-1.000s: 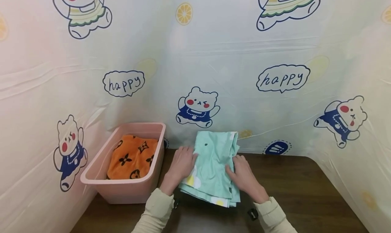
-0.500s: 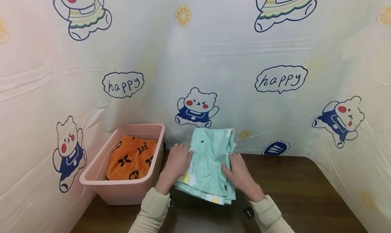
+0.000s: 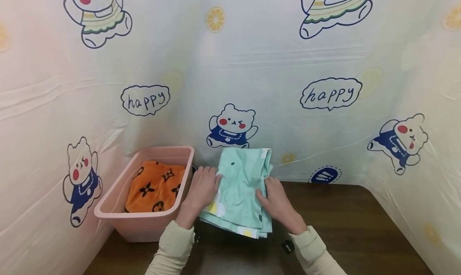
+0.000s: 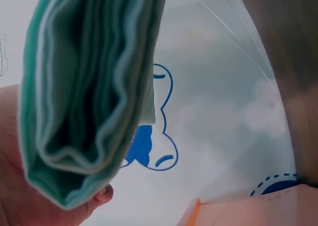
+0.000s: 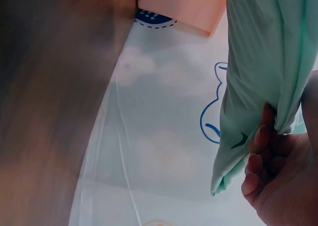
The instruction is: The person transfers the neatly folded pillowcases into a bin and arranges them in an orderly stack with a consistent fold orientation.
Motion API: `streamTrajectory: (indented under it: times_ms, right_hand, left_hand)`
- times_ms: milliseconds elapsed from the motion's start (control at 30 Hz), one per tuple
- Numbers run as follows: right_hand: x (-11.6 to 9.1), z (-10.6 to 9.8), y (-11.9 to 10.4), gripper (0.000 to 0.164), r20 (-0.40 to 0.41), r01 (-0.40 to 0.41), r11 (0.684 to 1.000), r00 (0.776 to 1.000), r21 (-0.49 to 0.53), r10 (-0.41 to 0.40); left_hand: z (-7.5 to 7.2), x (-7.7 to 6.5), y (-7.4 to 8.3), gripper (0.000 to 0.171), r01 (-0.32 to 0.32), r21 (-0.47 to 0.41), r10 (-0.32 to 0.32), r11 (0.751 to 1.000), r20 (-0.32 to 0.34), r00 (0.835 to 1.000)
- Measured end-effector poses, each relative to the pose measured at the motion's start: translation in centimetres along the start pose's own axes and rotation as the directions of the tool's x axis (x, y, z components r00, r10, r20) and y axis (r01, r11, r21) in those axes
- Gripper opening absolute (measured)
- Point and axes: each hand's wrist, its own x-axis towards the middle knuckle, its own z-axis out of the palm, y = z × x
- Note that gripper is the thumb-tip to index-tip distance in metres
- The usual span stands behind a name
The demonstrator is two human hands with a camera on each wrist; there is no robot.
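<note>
A folded mint-green cloth with white and yellow patches is held between the two hands, above the dark table. My left hand grips its left edge, thumb on top and fingers behind. On the opposite edge, my right hand pinches the layers; its curled fingertips show beneath the cloth in the right wrist view. Thick stacked folds of the cloth fill much of the left wrist view and hide part of the left hand.
Just left of the left hand stands a pink plastic bin with an orange, black-patterned cloth inside. The dark wooden table ends at a pale printed curtain behind and at both sides.
Both hands have carried the folded cloth left, toward the pink bin, and slightly upward in the head view. Their hold on it looks the same.
</note>
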Motion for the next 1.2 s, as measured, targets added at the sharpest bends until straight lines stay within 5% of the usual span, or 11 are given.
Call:
streamTrajectory:
  times_ms: [267,1200]
  right_hand:
    - [1.0,-0.1,-0.7,0.018,-0.003,0.019,1.000,1.000,0.001,-0.019]
    - [2.9,-0.5,-2.9,0.015,0.026,0.017,0.997,0.999,0.080,-0.019]
  left_hand:
    - [-1.2,0.3,-0.4,0.031,-0.005,0.059,0.007,0.998,-0.039,0.999]
    - [-4.4,1.0,-1.6,0.031,0.049,0.004,-0.049,0.999,0.002,0.999]
